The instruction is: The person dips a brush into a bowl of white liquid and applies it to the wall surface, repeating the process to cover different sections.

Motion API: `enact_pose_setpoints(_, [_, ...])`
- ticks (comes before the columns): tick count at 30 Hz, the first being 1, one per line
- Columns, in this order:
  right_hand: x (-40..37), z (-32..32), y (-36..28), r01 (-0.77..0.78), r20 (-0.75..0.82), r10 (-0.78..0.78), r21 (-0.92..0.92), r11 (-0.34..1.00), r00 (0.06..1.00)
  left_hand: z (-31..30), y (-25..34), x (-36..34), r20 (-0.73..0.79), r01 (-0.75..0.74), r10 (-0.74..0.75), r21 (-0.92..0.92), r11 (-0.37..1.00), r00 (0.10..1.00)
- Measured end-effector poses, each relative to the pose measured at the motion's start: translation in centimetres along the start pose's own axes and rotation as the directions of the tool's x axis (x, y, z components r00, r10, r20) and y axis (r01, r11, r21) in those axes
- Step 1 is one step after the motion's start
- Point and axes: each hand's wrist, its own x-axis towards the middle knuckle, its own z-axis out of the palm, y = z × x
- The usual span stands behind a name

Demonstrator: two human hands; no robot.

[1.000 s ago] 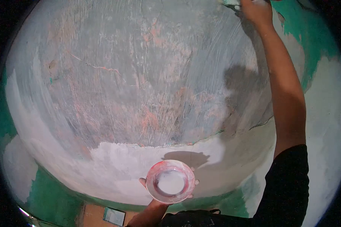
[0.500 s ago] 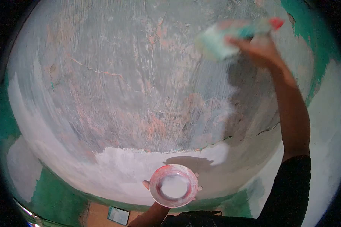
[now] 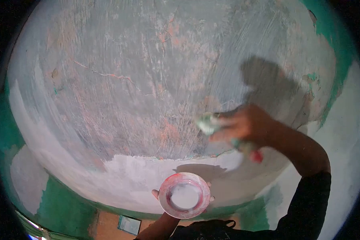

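Observation:
My left hand [image 3: 155,194] supports a bowl [image 3: 164,204] from below, its fingers showing at both sides of the rim. The bowl is stained pink and red inside and holds white paint [image 3: 184,197]. Higher up and to the right, my right hand [image 3: 248,126] is closed around a paintbrush [image 3: 207,123], blurred by motion. The brush has pale green-white bristles at the left and a red handle end below the hand. Its bristles overlap the grey, streaked wall [image 3: 120,104] in this view, above the whiter band at the bottom.
Cracks and orange patches mark the wall surface. Green paint [image 3: 338,52] shows along the right edge and green [image 3: 64,204] at the lower left. A small pale rectangular panel with a dark edge [image 3: 129,225] lies on the brown floor [image 3: 108,222] below.
My right hand has swept the paintbrush down and slightly left from the upper right of the wall. The bowl in my left hand has hardly moved.

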Motion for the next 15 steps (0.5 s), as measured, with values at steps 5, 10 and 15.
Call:
enact_pose_setpoints(5, [-1.1,-4.0,6.4,-0.461,-0.663,0.490,0.239,0.855,0.565,-0.1,-0.7,0.0,0.032,0.033,-0.033,0.000,0.999,0.999])
enact_pose_setpoints(10, [-2.8,-3.6,7.0,-0.422,-0.711,0.151,-0.222,0.879,0.687,-1.3,-1.5,0.1,0.086,-0.022,0.023,-0.009,1.000,0.996])
enact_pose_setpoints(15, [-6.5,7.8,-4.0,-0.219,-0.063,0.213,-0.134,0.966,0.975,-3.3,-1.5,-0.2,0.157,-0.035,0.030,0.029,0.999,0.987])
